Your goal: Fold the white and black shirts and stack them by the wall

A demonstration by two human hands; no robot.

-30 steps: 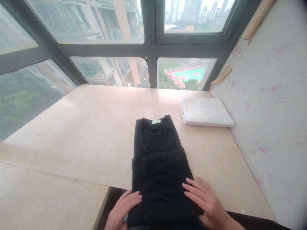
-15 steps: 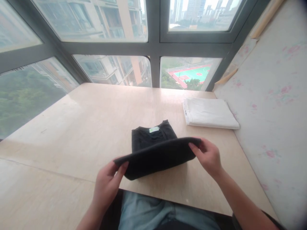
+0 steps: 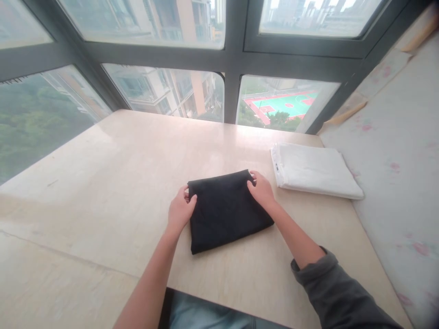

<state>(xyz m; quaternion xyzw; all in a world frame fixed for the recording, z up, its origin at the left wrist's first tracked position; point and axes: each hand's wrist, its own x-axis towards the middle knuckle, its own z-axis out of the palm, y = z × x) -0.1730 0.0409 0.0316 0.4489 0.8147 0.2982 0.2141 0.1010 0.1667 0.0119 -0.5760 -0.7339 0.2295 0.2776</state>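
Observation:
A black folded garment (image 3: 228, 210) lies on the pale wooden surface (image 3: 103, 183) in front of me, its smooth side up. My left hand (image 3: 181, 208) grips its far left corner, thumb on top and fingers at the edge. At the far right corner, my right hand (image 3: 259, 188) pinches the cloth in the same way. The garment's collar and label do not show.
A folded white cloth (image 3: 317, 170) lies to the right, near the wall with floral paper (image 3: 394, 183). Grey window frames (image 3: 233, 64) border the far side of the surface. The surface's near edge is close to my lap.
Both hands have moved away from me, carrying the raised black flap over to the far edge. It now covers the collar and label. The view has shifted slightly.

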